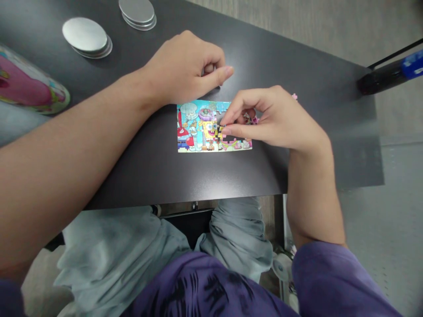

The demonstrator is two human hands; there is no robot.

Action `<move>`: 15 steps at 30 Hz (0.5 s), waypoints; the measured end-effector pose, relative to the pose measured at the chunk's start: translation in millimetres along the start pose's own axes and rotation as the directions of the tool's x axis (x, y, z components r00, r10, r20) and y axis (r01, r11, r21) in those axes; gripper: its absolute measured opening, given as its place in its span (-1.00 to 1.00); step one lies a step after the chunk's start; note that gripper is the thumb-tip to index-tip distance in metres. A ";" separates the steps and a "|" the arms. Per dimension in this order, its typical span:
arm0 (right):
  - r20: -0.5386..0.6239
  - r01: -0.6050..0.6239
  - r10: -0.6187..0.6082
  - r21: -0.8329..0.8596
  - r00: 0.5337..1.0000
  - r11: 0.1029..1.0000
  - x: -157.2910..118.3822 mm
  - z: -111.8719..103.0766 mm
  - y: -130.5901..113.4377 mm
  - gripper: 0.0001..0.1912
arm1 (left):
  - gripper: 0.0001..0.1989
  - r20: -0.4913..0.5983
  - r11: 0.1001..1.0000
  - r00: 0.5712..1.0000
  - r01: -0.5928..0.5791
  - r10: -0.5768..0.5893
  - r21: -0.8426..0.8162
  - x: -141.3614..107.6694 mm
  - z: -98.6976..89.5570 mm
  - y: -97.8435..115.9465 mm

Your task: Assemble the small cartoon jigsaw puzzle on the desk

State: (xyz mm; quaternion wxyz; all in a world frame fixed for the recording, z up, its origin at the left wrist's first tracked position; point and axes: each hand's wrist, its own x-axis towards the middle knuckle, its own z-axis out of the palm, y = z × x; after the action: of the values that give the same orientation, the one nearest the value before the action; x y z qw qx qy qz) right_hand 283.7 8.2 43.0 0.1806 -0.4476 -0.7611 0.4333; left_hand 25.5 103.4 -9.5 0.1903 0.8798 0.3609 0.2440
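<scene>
A partly assembled jigsaw puzzle (194,127) with bright cartoon figures lies on the dark table, its left side joined up and a dark gap showing in its right half. Over that gap, my right hand (267,114) pinches a small yellowish puzzle piece (222,130) between thumb and forefinger, at the edge of the yellow figure. Its other fingers curl inward, and pink bits of puzzle show beneath them. My left hand (191,66) rests on the table just beyond the puzzle's top edge, fingers curled and thumb laid forward, with nothing visible in it.
Two stacks of silvery discs, a nearer stack (86,37) and a farther stack (138,13), sit at the back left. A colourful cylindrical container (29,81) is at the far left. One loose pink piece (294,97) lies beyond my right hand. A black-and-blue object (390,77) stands by the right edge.
</scene>
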 end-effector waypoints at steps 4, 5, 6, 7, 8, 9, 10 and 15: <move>0.032 -0.018 0.018 -0.013 0.999 1.000 2.6 2.3 1.0 -0.73 | -0.45 0.000 1.000 1.000 -0.009 0.009 0.011 -0.4 0.6 -1.4; 0.038 -0.008 0.009 -0.008 0.999 1.000 3.6 2.9 1.7 -0.74 | -0.46 0.006 1.000 1.000 -0.007 0.007 0.017 -0.3 0.2 -1.4; 0.043 0.000 0.000 -0.003 0.999 1.000 4.5 3.6 2.4 -0.75 | -0.46 0.011 1.000 1.000 -0.004 0.004 0.025 -0.3 -0.4 -1.4; 0.050 0.005 -0.005 0.002 0.999 1.000 5.2 4.3 3.0 -0.77 | -0.46 0.016 0.999 1.000 0.000 0.000 0.033 -0.2 -1.0 -1.3; 0.052 0.004 -0.004 0.006 0.999 1.000 5.8 4.9 3.4 -0.78 | -0.46 0.020 0.999 1.000 0.003 -0.003 0.038 -0.1 -1.6 -1.4; 0.050 -0.003 0.003 0.008 0.999 1.000 6.1 5.4 3.6 -0.76 | -0.47 0.023 0.999 1.000 0.004 -0.005 0.042 0.1 -2.0 -1.6; 0.044 -0.012 0.011 0.011 0.999 1.000 6.3 5.8 3.7 -0.73 | -0.48 0.024 0.999 1.000 0.004 -0.005 0.043 0.2 -2.2 -2.0; 0.018 -0.035 0.034 0.036 0.999 0.999 6.0 4.8 2.4 -0.61 | -0.53 0.013 0.999 1.000 -0.005 0.005 0.037 1.5 -0.6 -4.5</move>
State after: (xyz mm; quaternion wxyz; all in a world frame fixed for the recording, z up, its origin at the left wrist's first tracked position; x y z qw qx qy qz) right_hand 278.5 11.4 37.6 0.1743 -0.4535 -0.7469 0.4540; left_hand 23.6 107.6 -10.8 0.1755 0.8856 0.3620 0.2321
